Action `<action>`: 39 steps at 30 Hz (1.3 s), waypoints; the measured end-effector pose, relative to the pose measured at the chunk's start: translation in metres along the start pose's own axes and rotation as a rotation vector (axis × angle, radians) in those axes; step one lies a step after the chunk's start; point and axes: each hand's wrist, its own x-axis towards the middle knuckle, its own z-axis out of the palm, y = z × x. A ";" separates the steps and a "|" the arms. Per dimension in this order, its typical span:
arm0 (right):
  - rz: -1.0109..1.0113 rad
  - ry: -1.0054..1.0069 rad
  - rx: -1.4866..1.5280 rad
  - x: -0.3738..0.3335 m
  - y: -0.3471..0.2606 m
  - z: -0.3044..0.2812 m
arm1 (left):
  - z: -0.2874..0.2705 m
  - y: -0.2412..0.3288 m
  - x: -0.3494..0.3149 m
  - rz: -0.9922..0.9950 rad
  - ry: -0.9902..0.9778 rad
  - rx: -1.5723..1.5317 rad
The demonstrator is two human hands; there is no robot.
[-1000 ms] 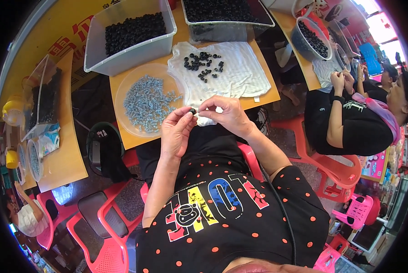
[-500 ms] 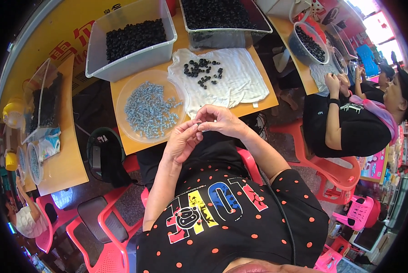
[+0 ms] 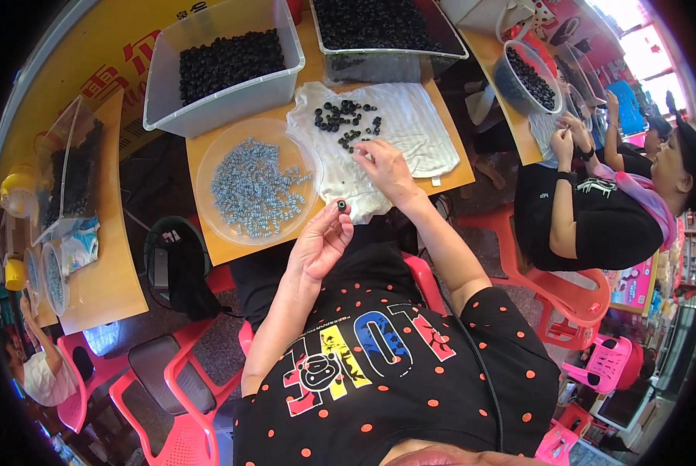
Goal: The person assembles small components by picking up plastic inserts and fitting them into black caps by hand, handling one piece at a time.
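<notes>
Here my left hand (image 3: 321, 242) pinches one small black ring (image 3: 341, 205) clear of the surface, while my right hand (image 3: 385, 167), grip loose, picks among the loose rings (image 3: 344, 122) on the white cloth (image 3: 410, 136).

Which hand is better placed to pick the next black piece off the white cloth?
Probably the right hand: it rests on the white cloth beside the loose black pieces. The left hand is off the table, pinching one black piece.

We see two clear bins (image 3: 223, 74) of black parts at the table's far edge. Beside us, another person (image 3: 596, 210) sits on a red chair (image 3: 573, 299).
</notes>
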 end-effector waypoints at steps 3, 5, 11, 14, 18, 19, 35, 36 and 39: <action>-0.069 -0.004 -0.176 0.002 0.006 0.009 | -0.003 0.000 -0.001 -0.004 -0.006 0.016; -0.079 0.001 -0.180 0.004 0.007 0.012 | -0.004 0.001 -0.003 0.002 -0.002 0.031; 0.023 -0.021 -0.059 0.006 -0.004 0.005 | 0.003 0.007 -0.009 0.062 0.012 0.065; 0.202 -0.059 0.191 0.000 -0.018 -0.008 | 0.004 0.008 -0.008 0.127 -0.005 0.075; 0.255 -0.089 0.632 -0.016 -0.041 -0.020 | 0.008 0.009 -0.004 0.154 0.018 0.109; 0.256 -0.090 0.632 -0.020 -0.052 -0.024 | 0.009 0.009 -0.003 0.181 0.009 0.104; -0.067 -0.138 0.313 -0.037 -0.092 -0.033 | 0.010 0.005 -0.011 0.410 0.002 0.414; -0.068 -0.137 0.313 -0.039 -0.090 -0.031 | 0.010 0.004 -0.011 0.410 0.002 0.415; -0.147 -0.071 0.268 -0.042 -0.085 -0.026 | 0.010 0.004 -0.011 0.435 0.024 0.465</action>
